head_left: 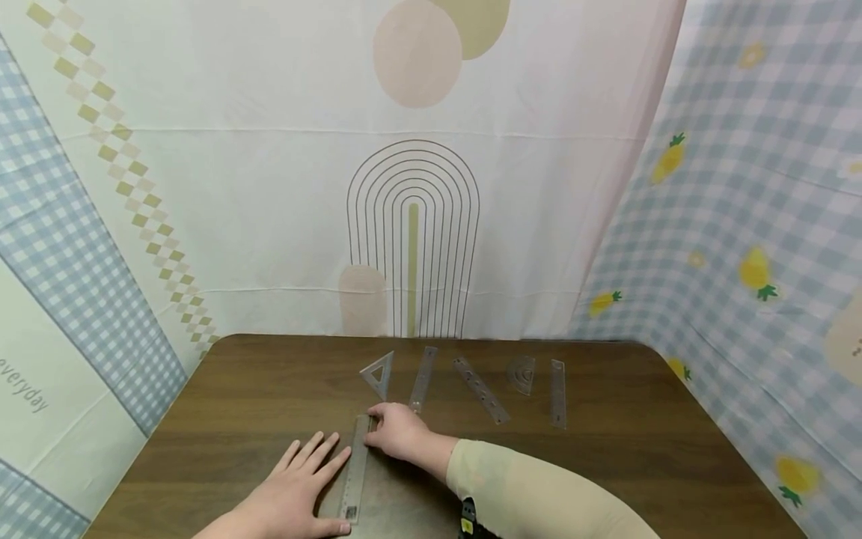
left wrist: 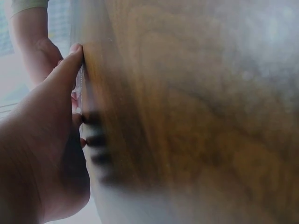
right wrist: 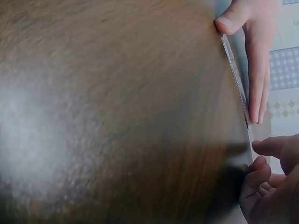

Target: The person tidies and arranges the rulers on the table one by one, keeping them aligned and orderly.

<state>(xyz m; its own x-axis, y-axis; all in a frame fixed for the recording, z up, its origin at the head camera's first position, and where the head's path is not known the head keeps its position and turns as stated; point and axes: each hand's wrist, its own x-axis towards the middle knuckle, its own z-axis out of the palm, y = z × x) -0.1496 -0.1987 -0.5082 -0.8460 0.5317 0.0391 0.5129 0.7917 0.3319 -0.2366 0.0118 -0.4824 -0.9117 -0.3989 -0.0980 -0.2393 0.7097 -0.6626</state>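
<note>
A clear plastic ruler [head_left: 356, 471] lies lengthwise near the table's front, with a small dark square printed at its near end. My left hand [head_left: 292, 479] rests on the wood along the ruler's left side, fingers spread. Its thumb reaches the near end and its little finger touches or nearly touches the edge. At the far end, my right hand [head_left: 397, 433] pinches the ruler between thumb and curled fingers. The right wrist view shows the ruler [right wrist: 237, 79] edge-on, low against the tabletop, between both hands. Most of it is hidden behind my left hand [left wrist: 51, 126] in the left wrist view.
Behind the hands lie a clear set square [head_left: 387, 380], a ruler [head_left: 423, 378], a ruler with cut-out shapes [head_left: 481, 391], a protractor [head_left: 524, 372] and a short ruler [head_left: 558, 394]. Patterned cloth [head_left: 269, 209] hangs around the brown table [head_left: 640, 464].
</note>
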